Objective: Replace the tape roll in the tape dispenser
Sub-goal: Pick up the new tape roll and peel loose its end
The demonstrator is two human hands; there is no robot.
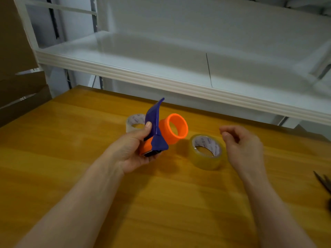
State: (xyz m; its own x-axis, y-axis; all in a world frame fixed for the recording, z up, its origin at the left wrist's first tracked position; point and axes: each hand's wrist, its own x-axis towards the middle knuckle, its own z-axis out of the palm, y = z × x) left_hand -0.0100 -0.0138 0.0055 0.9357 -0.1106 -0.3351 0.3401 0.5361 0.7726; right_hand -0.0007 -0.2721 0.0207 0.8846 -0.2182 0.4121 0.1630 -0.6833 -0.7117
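Observation:
My left hand grips a purple and orange tape dispenser a little above the wooden table. Its orange spool hub points right and carries no roll. A full roll of clear tape lies flat on the table just right of the dispenser. My right hand hovers beside that roll, fingers loosely curled and apart, holding nothing. A thin, nearly used-up roll lies behind the dispenser, partly hidden by it.
A white shelf overhangs the far edge of the table. Brown cardboard leans at the left. A dark pair of scissors pokes in at the right edge.

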